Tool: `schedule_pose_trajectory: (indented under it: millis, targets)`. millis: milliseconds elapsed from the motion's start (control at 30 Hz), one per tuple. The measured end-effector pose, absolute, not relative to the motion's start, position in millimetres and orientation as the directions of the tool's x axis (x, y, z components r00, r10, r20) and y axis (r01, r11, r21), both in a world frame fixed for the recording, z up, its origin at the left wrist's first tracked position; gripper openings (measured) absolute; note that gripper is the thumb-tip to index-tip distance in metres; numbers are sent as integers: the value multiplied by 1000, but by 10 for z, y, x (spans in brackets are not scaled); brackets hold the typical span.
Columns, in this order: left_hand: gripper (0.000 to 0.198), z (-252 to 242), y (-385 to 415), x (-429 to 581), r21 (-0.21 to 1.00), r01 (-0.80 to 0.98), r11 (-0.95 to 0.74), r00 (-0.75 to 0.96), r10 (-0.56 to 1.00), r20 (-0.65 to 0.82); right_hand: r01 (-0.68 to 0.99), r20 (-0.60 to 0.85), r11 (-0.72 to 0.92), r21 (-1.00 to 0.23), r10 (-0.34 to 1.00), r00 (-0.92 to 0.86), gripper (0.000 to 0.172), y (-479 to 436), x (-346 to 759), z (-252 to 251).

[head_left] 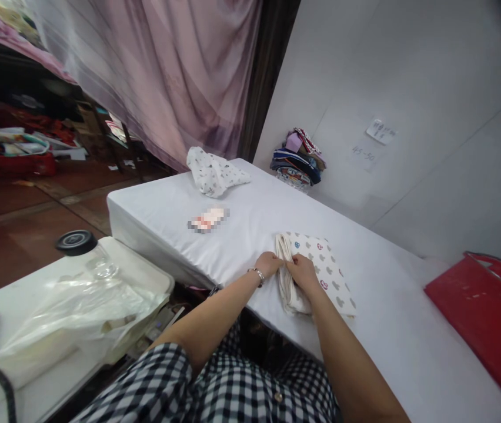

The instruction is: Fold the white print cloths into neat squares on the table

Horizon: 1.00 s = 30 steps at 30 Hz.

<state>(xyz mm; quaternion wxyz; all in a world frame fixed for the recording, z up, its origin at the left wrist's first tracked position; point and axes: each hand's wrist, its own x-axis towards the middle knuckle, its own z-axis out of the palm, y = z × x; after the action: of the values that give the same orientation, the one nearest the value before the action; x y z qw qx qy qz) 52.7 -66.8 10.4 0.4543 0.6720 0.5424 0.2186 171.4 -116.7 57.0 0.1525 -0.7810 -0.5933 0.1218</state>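
Observation:
A folded cream cloth [330, 276] with grey, red and blue mouse-head prints lies on the white-covered table [391, 335] in front of me. Its layered left edge is gripped by my left hand [269, 264], with the fingers closed at the fold. Right beside it, my right hand [302, 272] pinches the same edge from the top of the cloth. The fingertips of both hands nearly meet, and they partly hide the layers there.
A crumpled white printed cloth [215, 171] and a blurred-out item [209, 220] lie farther back. Folded fabrics [298, 158] are stacked by the wall. A red bag [484, 317] stands at right. A side table at left holds plastic bags [74, 317] and a black-lidded jar [76, 242].

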Motion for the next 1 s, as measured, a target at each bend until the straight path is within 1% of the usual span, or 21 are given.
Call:
schedule_pose_trajectory:
  millis: [233,467,633,833,1000]
  targets:
    - [7,112,-749,535,895,446,-15,272,955,-119,890,-10,-253,-379,963,270,17,-1158,1711,544]
    - [4,142,-795,525,928,373,15,234,966,-110,892,-9,-261,-369,961,277,17,-1168,1705,553]
    - [4,157,-766,552,939,334,82,222,961,-163,896,-10,-271,-352,958,286,18,-1172,1694,556]
    - [12,182,-763,603,956,213,200,294,920,-258,905,-22,-270,-330,960,279,19,-1177,1693,565]
    - [15,264,-824,554,939,145,311,322,883,-342,913,-60,-253,-321,967,247,21,-1189,1674,600]
